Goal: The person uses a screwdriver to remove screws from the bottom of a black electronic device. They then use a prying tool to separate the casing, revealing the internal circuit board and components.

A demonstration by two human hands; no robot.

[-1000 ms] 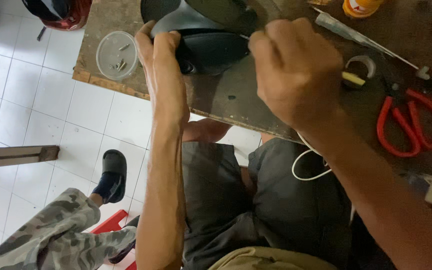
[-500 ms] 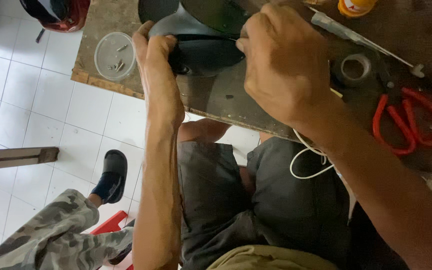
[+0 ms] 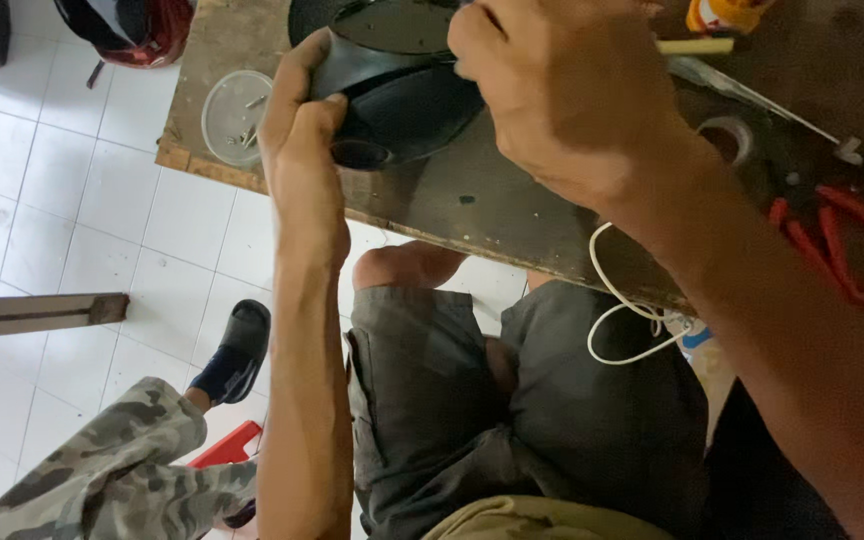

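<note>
A black rounded plastic part (image 3: 407, 105) rests on the wooden workbench (image 3: 512, 215). My left hand (image 3: 297, 130) grips its left edge, thumb on the top rim. My right hand (image 3: 562, 95) is closed in a fist over the part's right side; what it holds is hidden by my fingers. A pale yellow stick-like handle (image 3: 697, 46) shows just right of that fist.
A clear round dish with small screws (image 3: 232, 115) sits at the bench's left corner. Red-handled scissors (image 3: 842, 245), a tape roll (image 3: 732, 135) and a white cable (image 3: 617, 320) lie right. Another person's camouflage trouser leg (image 3: 122, 470) and black sandal (image 3: 237, 350) stand on the white tiles.
My right hand has moved left and up over the black part. The view has shifted, so the bench sits higher in the frame.
</note>
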